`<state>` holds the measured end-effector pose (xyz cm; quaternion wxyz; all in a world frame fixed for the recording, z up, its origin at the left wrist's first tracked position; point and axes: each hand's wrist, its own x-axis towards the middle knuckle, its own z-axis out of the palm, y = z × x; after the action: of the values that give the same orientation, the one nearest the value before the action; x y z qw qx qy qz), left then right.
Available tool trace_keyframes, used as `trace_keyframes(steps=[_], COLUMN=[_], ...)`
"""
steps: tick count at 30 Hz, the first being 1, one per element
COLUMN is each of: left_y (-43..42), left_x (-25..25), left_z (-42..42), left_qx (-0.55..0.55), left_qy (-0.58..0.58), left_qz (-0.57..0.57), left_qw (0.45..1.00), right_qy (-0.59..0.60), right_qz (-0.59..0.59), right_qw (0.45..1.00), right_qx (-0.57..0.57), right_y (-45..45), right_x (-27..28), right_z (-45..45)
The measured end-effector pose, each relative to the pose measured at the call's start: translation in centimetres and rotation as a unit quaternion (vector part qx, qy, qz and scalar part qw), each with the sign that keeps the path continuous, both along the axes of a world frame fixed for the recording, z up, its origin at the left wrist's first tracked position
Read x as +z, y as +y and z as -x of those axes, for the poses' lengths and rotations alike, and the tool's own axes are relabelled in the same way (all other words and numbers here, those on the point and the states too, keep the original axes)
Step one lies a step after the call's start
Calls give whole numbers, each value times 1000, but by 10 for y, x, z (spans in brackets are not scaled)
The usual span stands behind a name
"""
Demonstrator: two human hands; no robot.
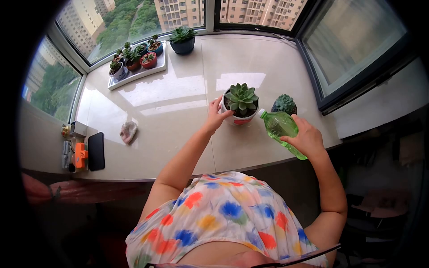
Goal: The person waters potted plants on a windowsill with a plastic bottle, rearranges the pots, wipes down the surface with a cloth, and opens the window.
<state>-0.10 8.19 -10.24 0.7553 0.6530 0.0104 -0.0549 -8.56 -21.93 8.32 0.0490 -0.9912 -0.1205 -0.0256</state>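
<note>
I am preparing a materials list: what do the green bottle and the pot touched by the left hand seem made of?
The green bottle seems glossy plastic: see-through, with bright highlights. The pot is possibly glazed ceramic: its white wall with red marking looks smooth, but plastic is possible.

No legible text or numbers.

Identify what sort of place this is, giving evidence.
Probably an enclosed balcony or window nook in a high-rise home: windows overlook treetops and tall buildings, and potted succulents stand on the pale counter.
</note>
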Motion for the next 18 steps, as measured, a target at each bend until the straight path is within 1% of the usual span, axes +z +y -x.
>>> trace_keyframes(steps=[1,7,8,9,12,13,15,16,17,18], left_y=[3,26,28,29,36,36,27,22,13,2], left_x=[-3,-7,-1,11,15,13,23,28,47,63], left_z=[-5,-27,-27,-24,-33,-32,-26,-23,-13,-1], left_qx=[-4,-119,-137,-143,-182,-147,-40,13,22,16], left_qy=[6,-20,-25,-22,-42,-27,-143,-200,-261,-303], left_qz=[-19,72,83,70,41,42,-41,-82,-141,-232], left_qw=[1000,990,987,987,982,988,988,976,955,924], right_qy=[0,-1,2,4,-5,-4,3,4,7,9], right_qz=[-1,0,1,2,-9,-8,-9,-5,-2,2], right_qw=[1000,1000,1000,1000,1000,1000,1000,1000,1000,1000], right_qx=[1,11,10,8,13,9,-1,-5,-8,-10], right_y=[0,-5,-5,-6,-10,-10,-9,-9,-9,-9], right_x=[0,-1,-2,-2,-5,-5,-5,-5,-5,-6], right_z=[1,8,9,10,12,12,14,13,13,13])
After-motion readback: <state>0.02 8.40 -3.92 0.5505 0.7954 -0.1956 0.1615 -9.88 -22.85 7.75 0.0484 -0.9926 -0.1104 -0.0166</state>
